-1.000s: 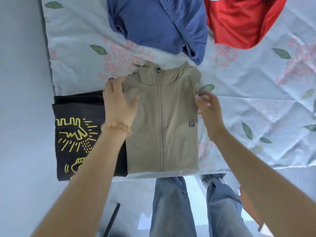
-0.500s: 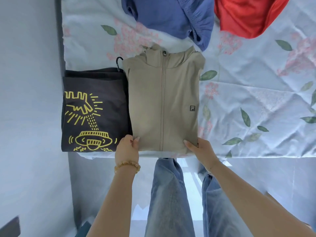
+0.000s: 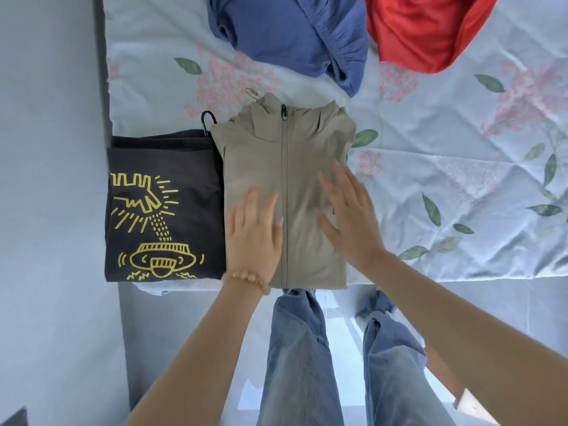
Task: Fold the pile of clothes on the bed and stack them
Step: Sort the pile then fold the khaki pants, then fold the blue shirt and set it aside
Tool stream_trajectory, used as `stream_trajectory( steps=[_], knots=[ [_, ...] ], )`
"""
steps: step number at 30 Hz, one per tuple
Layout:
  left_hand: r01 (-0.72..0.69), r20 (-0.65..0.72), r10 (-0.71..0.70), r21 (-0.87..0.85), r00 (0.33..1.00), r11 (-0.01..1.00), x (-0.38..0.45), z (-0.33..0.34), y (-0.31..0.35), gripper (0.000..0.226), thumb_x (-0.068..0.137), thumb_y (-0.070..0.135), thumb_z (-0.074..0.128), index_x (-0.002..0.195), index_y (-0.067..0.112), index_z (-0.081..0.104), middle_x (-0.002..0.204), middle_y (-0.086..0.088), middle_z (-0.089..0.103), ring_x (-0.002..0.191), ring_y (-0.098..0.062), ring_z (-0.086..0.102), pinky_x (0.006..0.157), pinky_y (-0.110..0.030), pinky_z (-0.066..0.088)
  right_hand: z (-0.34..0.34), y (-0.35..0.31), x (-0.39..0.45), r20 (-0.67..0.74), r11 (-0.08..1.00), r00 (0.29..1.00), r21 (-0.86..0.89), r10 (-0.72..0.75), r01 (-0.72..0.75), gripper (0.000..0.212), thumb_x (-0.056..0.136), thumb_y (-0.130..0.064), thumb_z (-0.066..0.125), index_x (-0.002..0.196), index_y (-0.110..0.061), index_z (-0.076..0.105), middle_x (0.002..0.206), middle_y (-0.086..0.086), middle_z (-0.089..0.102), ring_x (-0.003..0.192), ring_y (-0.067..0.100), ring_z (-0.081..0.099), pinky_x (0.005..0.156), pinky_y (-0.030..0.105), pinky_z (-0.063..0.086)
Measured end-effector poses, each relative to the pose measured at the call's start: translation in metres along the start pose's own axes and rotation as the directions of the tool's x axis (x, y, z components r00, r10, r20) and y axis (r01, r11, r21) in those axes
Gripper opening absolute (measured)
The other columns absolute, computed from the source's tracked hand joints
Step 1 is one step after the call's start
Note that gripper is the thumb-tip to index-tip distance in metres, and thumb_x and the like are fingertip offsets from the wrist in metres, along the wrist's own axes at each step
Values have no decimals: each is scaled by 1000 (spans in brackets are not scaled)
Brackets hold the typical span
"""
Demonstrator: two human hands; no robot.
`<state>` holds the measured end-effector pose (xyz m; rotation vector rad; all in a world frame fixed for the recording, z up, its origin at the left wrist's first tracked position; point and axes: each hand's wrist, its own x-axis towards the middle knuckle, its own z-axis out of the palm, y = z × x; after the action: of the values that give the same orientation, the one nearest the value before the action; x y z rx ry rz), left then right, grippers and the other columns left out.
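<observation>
A beige zip jacket [image 3: 285, 155] lies folded into a rectangle near the front edge of the bed, collar away from me. My left hand [image 3: 253, 232] rests flat on its left half, fingers straight. My right hand [image 3: 350, 216] lies flat on its right half, fingers spread. To the jacket's left sits a folded black shirt with a yellow print [image 3: 163, 210], stacked on other dark folded cloth. An unfolded blue garment [image 3: 289, 32] and a red garment [image 3: 427, 29] lie at the far side of the bed.
The bed has a pale blue floral sheet [image 3: 461, 167]; its front edge runs just below the jacket. A grey wall [image 3: 46, 179] borders the bed on the left. My jeans-clad legs [image 3: 304, 358] stand against the bed's edge.
Both hands left the jacket's bottom corners and moved up onto its middle, now lying flat on it. Earlier they were at its shoulders, then slid down to the hem.
</observation>
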<state>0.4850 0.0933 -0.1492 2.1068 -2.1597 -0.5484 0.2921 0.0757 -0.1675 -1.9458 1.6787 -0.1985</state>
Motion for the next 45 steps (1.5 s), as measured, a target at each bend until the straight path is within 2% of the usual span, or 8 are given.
stream_trajectory(
  steps=[3, 5, 10, 15, 19, 27, 34, 45],
  knots=[
    [-70, 119, 54, 138, 991, 988, 49, 25, -6, 59, 99, 50, 32, 153, 29, 20, 163, -8, 8, 150, -29, 5, 119, -56, 8, 12, 5, 54, 121, 974, 987, -185, -108, 129, 67, 99, -50, 40, 156, -29, 11, 164, 3, -3, 151, 26, -5, 122, 50, 2],
    [-15, 178, -29, 239, 984, 971, 77, 41, -26, 72, 93, 69, 21, 154, 36, 3, 163, -3, -8, 149, -31, -8, 115, -62, -9, 18, 23, 82, 203, 961, 979, -262, -30, 84, 72, 97, -62, 30, 156, -33, 0, 164, -1, -12, 150, 24, -12, 121, 52, -1],
    [-16, 188, -38, 279, 981, 960, 97, 62, -51, 87, 81, 86, 10, 153, 40, -5, 162, 2, -16, 148, -31, -14, 105, -62, -25, 32, 48, 94, 219, 932, 976, -357, 19, 62, 77, 89, -76, 4, 152, -37, -14, 159, -9, -24, 149, 16, -17, 120, 54, -3],
    [-27, 176, -23, 276, 984, 961, 87, 48, -41, 80, 87, 78, 10, 154, 36, -1, 163, -1, -11, 149, -30, -11, 112, -65, -11, 25, 35, 86, 157, 938, 988, -342, -6, 61, 73, 95, -64, 21, 157, -27, 5, 164, 0, -4, 151, 23, -4, 122, 49, 6],
    [-65, 134, 37, 215, 990, 974, 60, 20, -17, 75, 92, 67, 26, 155, 31, 8, 163, -5, -4, 150, -27, -5, 116, -62, 2, 4, 31, 50, 68, 962, 998, -273, 0, 19, 69, 98, -53, 33, 157, -23, 12, 164, 4, 2, 151, 24, 2, 122, 47, 6],
    [-106, 137, 87, 143, 987, 984, 34, -14, 85, 79, 93, 63, 35, 155, 32, -3, 162, -5, -15, 149, -27, -11, 118, -58, 2, -63, 60, -30, -74, 980, 993, -166, 96, -107, 65, 100, -50, 32, 155, -18, 20, 163, 9, 11, 151, 28, 8, 122, 48, 14],
    [-190, 86, 180, 121, 980, 974, 23, -8, 219, 78, 92, 64, 33, 154, 33, -4, 163, -6, -8, 149, -28, -8, 120, -54, 2, -143, 145, -104, -163, 970, 971, -136, 176, -199, 66, 99, -50, 35, 155, -17, 21, 163, 9, 10, 151, 27, 8, 122, 49, 14],
    [-265, 64, 263, 23, 963, 964, -1, 34, 434, 78, 92, 63, 35, 153, 35, -4, 162, -1, -17, 149, -24, -13, 120, -53, 1, -268, 302, -198, -205, 939, 950, -201, 237, -278, 68, 98, -52, 31, 156, -20, 15, 164, 7, 4, 151, 25, 2, 122, 48, 10]
  ],
)
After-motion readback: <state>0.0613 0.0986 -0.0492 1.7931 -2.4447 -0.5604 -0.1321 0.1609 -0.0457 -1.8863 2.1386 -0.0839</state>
